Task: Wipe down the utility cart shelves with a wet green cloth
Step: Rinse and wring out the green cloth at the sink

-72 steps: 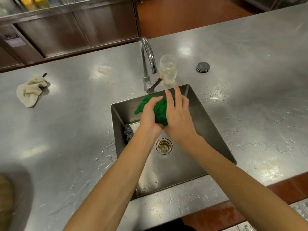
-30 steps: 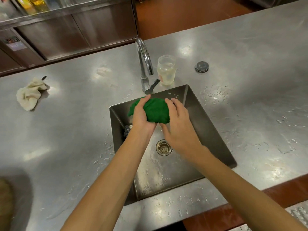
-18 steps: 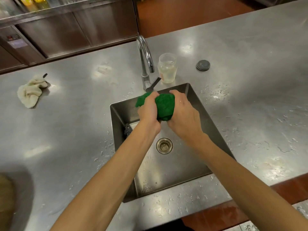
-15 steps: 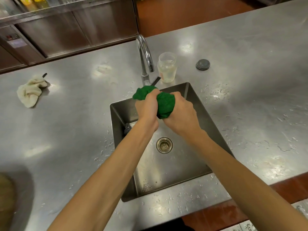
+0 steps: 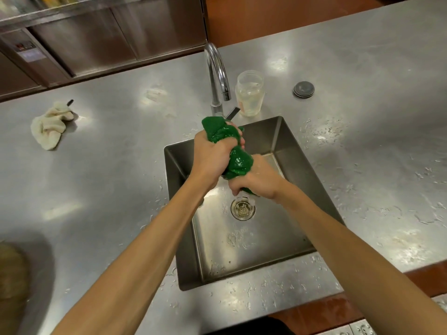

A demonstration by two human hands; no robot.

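Head view, read from the left: a crumpled cream rag (image 5: 49, 125) lies well apart on the steel counter (image 5: 108, 180), and a brownish shape at the lower left edge is too cut off to name. Next comes the left hand (image 5: 212, 157), fingers curled tight around the upper end of the green cloth (image 5: 238, 163). That cloth is twisted into a short rope whose long axis runs from far-left, by the faucet (image 5: 216, 76), down to near-right. It is held in the air above the sink (image 5: 280, 139), not resting on anything. The right hand (image 5: 260, 181) is closed around the lower end, knuckles turned outward, directly over the drain (image 5: 243, 209). The left hand sits farther from the body, the right closer, with a bulge of glossy wet cloth showing between them. This looks like wringing, so the coming move turns on the two fists rotating opposite ways about that diagonal axis. Right of the faucet stands a clear jar (image 5: 250, 94), then a small dark round cap (image 5: 304, 89) on the counter. Water beads the steel around the basin, so drips may land outside it. No utility cart is visible; shelf wiping has not begun.
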